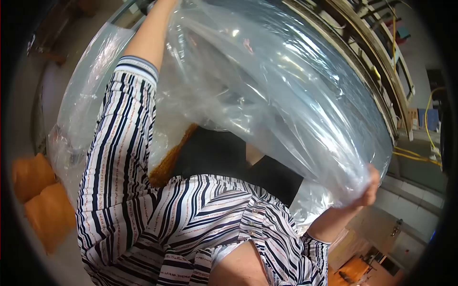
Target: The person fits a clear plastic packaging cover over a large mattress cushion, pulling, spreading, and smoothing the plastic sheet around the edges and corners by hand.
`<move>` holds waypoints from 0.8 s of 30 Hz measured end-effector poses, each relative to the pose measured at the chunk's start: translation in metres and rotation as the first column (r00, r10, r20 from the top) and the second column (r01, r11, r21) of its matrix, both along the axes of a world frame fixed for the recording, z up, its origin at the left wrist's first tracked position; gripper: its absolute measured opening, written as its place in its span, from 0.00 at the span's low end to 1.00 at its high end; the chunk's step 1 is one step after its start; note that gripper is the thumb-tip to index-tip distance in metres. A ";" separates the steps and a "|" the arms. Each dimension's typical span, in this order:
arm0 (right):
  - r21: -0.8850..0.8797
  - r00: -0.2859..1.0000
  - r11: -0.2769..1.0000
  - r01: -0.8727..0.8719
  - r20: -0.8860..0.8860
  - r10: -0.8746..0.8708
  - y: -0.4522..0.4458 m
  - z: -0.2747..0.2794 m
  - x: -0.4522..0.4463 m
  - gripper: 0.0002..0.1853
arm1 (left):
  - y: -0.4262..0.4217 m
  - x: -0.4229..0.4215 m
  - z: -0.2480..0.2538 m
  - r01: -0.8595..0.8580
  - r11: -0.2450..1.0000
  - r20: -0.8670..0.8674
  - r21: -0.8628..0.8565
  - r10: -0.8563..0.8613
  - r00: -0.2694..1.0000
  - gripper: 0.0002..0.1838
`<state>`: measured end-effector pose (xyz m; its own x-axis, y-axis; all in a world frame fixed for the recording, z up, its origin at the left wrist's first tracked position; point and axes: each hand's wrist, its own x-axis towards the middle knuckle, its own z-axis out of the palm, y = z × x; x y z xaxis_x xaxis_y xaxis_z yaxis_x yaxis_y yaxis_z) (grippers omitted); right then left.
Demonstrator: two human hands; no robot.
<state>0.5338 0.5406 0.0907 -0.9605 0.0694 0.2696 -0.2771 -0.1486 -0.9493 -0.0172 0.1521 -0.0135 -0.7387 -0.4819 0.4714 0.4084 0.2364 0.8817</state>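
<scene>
Right hand (pixel 371 188) clenched on a bunched edge of the clear plastic sheet (pixel 305 124), likely gathered for purchase on slick film. Sheet spans ahead of torso (pixel 205 219). Left forearm (pixel 151 38) exits frame; can't tell left hand's grip.

The plastic sheet (pixel 267 100) is glossy, the shirt (pixel 119 133) matt cloth — the blurred orange bundle (pixel 50 214) perhaps matt.
</scene>
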 end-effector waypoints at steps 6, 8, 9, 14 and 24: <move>0.517 0.601 0.458 0.723 -0.145 -0.786 0.014 0.011 -0.017 0.20 | -0.018 -0.042 -0.030 0.143 0.989 0.085 -0.029 -0.140 0.986 0.06; 0.187 0.495 0.501 0.845 0.082 -0.865 0.026 -0.015 -0.033 0.18 | -0.016 -0.022 -0.017 0.052 0.980 0.180 -0.193 -0.017 0.984 0.08; 0.203 0.420 0.406 0.891 -0.033 -0.907 0.012 -0.019 -0.036 0.16 | -0.042 -0.059 -0.038 0.040 0.951 0.189 -0.305 0.019 0.982 0.16; 0.451 0.432 0.303 0.840 -0.217 -0.875 -0.036 -0.081 0.021 0.25 | -0.022 -0.028 -0.006 -0.058 0.950 0.093 -0.307 0.090 0.992 0.11; -0.064 0.617 0.641 0.765 0.358 -0.701 -0.043 -0.132 -0.010 0.12 | -0.039 -0.061 -0.028 -0.095 0.919 0.060 -0.384 0.127 0.990 0.14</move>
